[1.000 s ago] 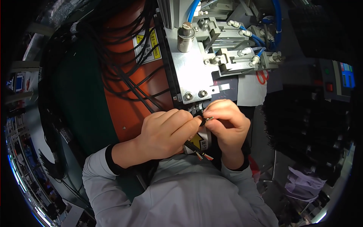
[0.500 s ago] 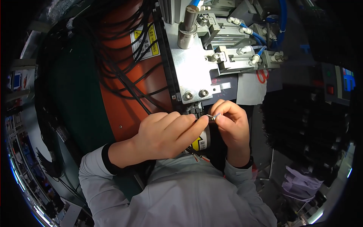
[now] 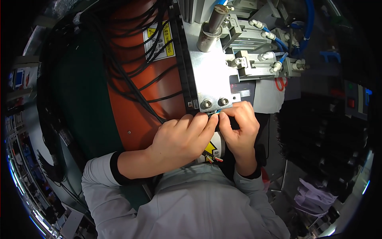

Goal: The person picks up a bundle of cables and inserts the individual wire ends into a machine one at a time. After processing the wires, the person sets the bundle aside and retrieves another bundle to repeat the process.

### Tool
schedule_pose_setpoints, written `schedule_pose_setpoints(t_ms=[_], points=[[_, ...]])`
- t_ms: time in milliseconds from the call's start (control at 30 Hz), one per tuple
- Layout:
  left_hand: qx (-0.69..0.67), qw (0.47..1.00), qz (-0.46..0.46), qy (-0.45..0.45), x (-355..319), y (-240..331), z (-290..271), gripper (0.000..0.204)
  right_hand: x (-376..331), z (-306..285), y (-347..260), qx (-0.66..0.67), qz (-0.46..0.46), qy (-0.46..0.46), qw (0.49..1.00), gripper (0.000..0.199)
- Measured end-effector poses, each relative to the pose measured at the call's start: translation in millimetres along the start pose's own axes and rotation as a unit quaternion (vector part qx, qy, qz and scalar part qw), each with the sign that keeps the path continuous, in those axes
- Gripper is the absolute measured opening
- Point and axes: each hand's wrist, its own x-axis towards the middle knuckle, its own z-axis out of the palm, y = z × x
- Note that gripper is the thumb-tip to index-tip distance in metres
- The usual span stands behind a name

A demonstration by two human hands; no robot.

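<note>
Just below the front edge of a silver metal plate (image 3: pixel 211 75), my two hands meet with their fingertips close together. My left hand (image 3: pixel 179 137) is closed, its thumb and forefinger pinching at thin coloured wires (image 3: pixel 216 113), of which only a bit of blue and white shows. From the right, my right hand (image 3: pixel 242 126) pinches at the same wires, thumb against a bent forefinger. The wire ends and whatever they touch under the plate are mostly hidden by fingers. Below the hands, loose stripped wire ends (image 3: pixel 214 159) in red, white and dark colours stick out beside a yellow-and-white label (image 3: pixel 213 146).
Black cables (image 3: pixel 135 85) run across an orange-red surface (image 3: pixel 135 123) to my left, past a warning label (image 3: pixel 159 40). Pneumatic cylinders (image 3: pixel 254 40) with blue hoses stand at the back right. A white sheet (image 3: pixel 268 95) with red-handled scissors (image 3: pixel 281 83) lies right of the plate.
My right hand has moved slightly up and left, and its fingertips are now at the plate's edge beside my left hand's. The machine sits a little farther right in the picture.
</note>
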Motion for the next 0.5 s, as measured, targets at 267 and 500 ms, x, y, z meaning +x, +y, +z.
schedule_pose_setpoints(t_ms=[267, 500], points=[[-0.005, 0.999, 0.017, 0.036, 2, -5, 4, 0.025, -20, 12, 18, 0.346, 0.342, -0.006, 0.874, 0.006], [-0.034, 0.997, 0.002, 0.063, 3, -12, 3, 0.022, -12, 14, 10, 0.220, 0.221, 0.003, 0.950, 0.007]])
